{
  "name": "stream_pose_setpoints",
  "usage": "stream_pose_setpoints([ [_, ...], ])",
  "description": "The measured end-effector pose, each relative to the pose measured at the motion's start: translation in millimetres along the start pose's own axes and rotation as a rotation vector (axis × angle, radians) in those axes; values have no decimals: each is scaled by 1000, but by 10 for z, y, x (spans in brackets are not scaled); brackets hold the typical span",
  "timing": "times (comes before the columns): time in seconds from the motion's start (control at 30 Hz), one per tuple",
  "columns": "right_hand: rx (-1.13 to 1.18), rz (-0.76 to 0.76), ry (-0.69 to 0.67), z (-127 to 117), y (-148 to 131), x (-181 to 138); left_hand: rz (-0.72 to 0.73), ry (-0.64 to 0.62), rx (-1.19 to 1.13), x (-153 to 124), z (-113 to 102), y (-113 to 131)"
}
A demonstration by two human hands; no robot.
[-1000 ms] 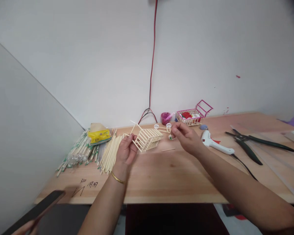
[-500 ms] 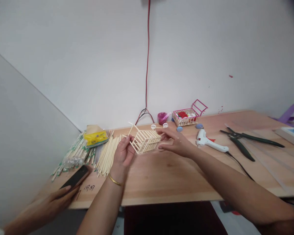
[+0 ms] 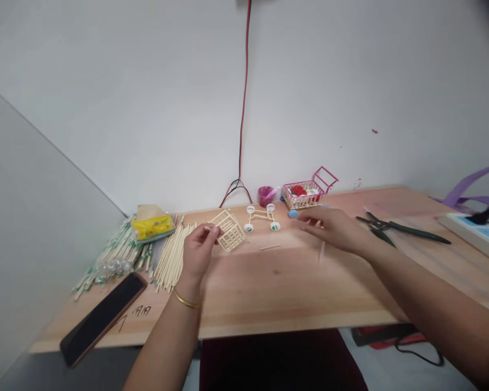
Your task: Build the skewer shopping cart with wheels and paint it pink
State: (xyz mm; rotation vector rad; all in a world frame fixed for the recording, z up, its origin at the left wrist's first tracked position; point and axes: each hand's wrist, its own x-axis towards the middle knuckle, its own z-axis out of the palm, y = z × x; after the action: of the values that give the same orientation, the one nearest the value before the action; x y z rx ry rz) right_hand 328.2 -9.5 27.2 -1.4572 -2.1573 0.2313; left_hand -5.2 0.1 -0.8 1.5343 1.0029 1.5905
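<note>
Wooden lattice (image 3: 230, 233) is edge-pinched by my left hand (image 3: 199, 250), likely leaving its faces clear; right hand (image 3: 336, 229) at its three o'clock, hold unclear.

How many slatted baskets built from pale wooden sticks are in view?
2: one plain pale stick basket in the left hand; one pink-rimmed stick basket on the wooden table by the wall. More might hide behind the right hand.

I wear a slim, gold-coloured bangle (image 3: 184, 301) that curves around my left wrist (image 3: 187, 289). My left forearm (image 3: 165, 339) and right forearm (image 3: 411, 282) are bare, as are my fingers (image 3: 315, 215).
</note>
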Motion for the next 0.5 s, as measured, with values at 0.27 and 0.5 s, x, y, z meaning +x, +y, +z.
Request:
stream_pose_setpoints([
  [0.27, -122, -74, -269, 553, -111, 85, 134, -264, 429, -26, -41, 17],
  [0.5, -249, 63, -172, 337, 160, 22, 305, -307, 571, -44, 45, -57],
])
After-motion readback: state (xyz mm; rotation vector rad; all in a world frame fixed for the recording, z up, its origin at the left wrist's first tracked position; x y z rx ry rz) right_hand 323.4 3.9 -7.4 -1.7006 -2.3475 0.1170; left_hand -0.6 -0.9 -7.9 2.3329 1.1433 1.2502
